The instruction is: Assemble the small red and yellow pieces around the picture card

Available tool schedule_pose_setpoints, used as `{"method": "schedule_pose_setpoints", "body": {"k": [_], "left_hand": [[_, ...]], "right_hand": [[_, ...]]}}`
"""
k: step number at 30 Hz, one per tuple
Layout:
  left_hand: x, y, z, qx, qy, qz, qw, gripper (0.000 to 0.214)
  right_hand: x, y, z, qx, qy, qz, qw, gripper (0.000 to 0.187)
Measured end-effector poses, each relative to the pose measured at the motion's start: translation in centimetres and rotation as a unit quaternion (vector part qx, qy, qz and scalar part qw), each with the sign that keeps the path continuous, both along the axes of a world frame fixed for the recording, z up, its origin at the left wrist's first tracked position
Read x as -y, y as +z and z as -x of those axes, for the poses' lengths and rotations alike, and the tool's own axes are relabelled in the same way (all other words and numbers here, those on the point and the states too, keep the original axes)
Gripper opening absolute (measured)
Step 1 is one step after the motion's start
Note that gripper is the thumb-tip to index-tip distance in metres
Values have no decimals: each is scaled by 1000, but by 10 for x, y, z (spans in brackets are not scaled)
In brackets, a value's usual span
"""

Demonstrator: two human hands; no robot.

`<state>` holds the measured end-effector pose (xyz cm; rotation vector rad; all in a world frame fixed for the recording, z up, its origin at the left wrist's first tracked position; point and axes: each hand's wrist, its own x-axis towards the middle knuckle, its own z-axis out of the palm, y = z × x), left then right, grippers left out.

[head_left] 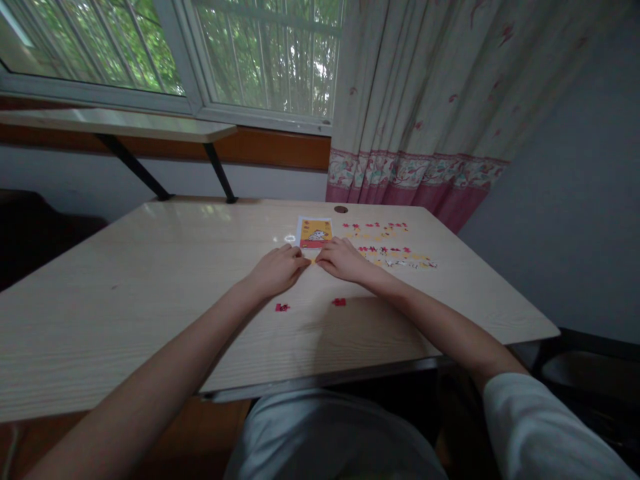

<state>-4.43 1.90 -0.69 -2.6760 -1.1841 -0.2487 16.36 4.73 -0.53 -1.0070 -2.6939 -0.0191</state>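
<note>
My left hand and my right hand meet over the middle of the table, fingertips pinched together. Between them shows a small yellow puzzle piece, and both hands grip it from either side. Just beyond my fingers lies a picture card with a white cartoon animal on yellow and red. Closer to me, two red puzzle pieces lie apart: a left one with dark marks and a right one. My fingers partly cover the card's lower edge.
Rows of loose red, yellow and white puzzle pieces spread right of the card, some behind my right hand. The pale wooden table has a round dark cable hole at its back. A raised shelf stands back left; a curtain hangs behind.
</note>
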Motion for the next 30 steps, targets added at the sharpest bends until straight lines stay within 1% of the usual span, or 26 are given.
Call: {"method": "schedule_pose_setpoints", "body": {"k": [6, 9, 12, 14, 17, 21, 24, 27, 30], "left_hand": [[0, -1, 0, -10, 8, 4, 1000, 31], [-1, -4, -1, -10, 21, 4, 1000, 33], [-4, -5, 1, 6, 19, 6, 1000, 35], [-7, -4, 6, 23, 26, 2, 999, 37], [-12, -1, 20, 40, 50, -8, 998, 36], [-18, 0, 40, 45, 64, 2, 997, 34], [-22, -4, 45, 53, 49, 12, 997, 37], [-25, -9, 44, 63, 24, 22, 997, 39], [-26, -13, 41, 72, 12, 23, 997, 39]], "right_hand": [[-3, 0, -9, -8, 9, 27, 1000, 25], [-4, 1, -19, -13, 2, 23, 1000, 26], [-5, 3, -31, -10, -15, 15, 1000, 26], [-7, 3, -37, -6, -30, 8, 999, 26], [-9, 3, -43, 0, -50, 2, 999, 27], [-9, 3, -43, 8, -49, 1, 999, 28], [-8, 2, -42, 13, -32, 2, 999, 28], [-7, 0, -42, 17, -20, 7, 1000, 28], [-8, -2, -42, 15, -20, 10, 1000, 29]]}}
